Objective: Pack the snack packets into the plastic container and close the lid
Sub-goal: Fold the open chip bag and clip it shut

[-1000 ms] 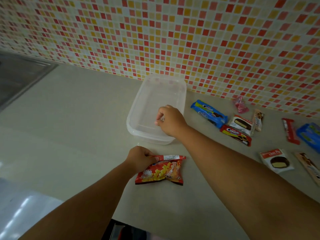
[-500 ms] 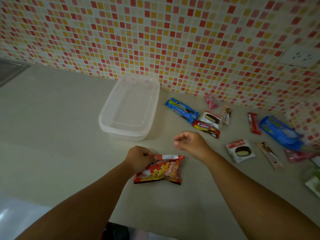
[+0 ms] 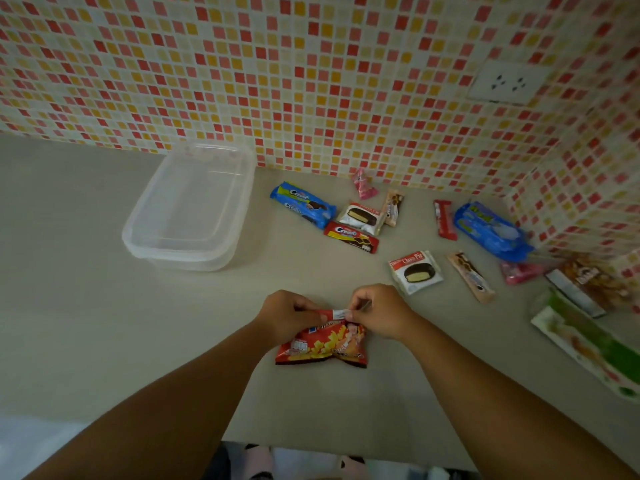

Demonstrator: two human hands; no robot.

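A red and yellow chip packet [image 3: 323, 344] lies on the counter in front of me. My left hand [image 3: 285, 313] pinches the left end of its top seam, and my right hand [image 3: 379, 311] pinches the right end. The clear plastic container [image 3: 188, 209] stands with nothing in it at the back left, against the tiled wall. Several snack packets lie to its right: a blue cookie pack [image 3: 303, 204], a red cookie pack [image 3: 351, 237], two choco pie packets [image 3: 360, 218] [image 3: 415, 271] and a larger blue pack [image 3: 491, 232].
Small bars [image 3: 445, 220] [image 3: 471, 277] and pink sweets [image 3: 363, 183] are scattered among the packets. A brown packet [image 3: 588, 282] and a green packet [image 3: 588, 344] lie at the far right by the corner wall. The counter's front edge runs below my forearms.
My right hand has left the container and come back to the chip packet, taking its top seam. The view has swung right, showing more packets and the corner.
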